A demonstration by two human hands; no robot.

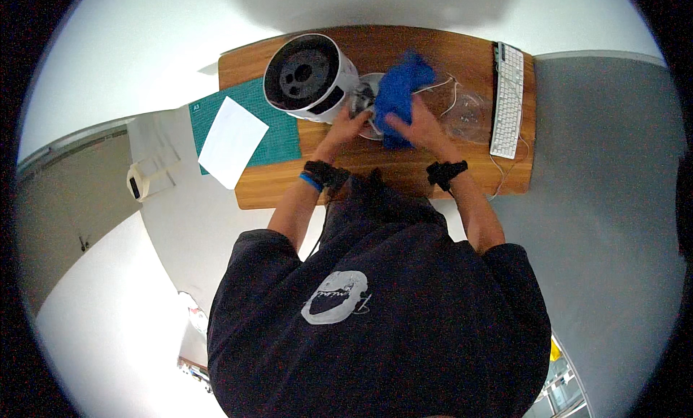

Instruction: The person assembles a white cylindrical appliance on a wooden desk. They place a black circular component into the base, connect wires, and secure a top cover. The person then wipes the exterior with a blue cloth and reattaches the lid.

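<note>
A white cylindrical appliance with a round black face leans on the desk, its black face turned up and to the left. Just right of it is a round silvery-white piece, partly covered by a blue cloth. My left hand is closed at the near left edge of this round piece, close beside the appliance; its fingertips are partly hidden. In my right hand the blue cloth is bunched up, pressed over the round piece's right side.
On the wooden desk, a green cutting mat lies left under a white sheet. A clear plastic bag or cover and a thin white cable lie right of the cloth. A white keyboard lines the right edge.
</note>
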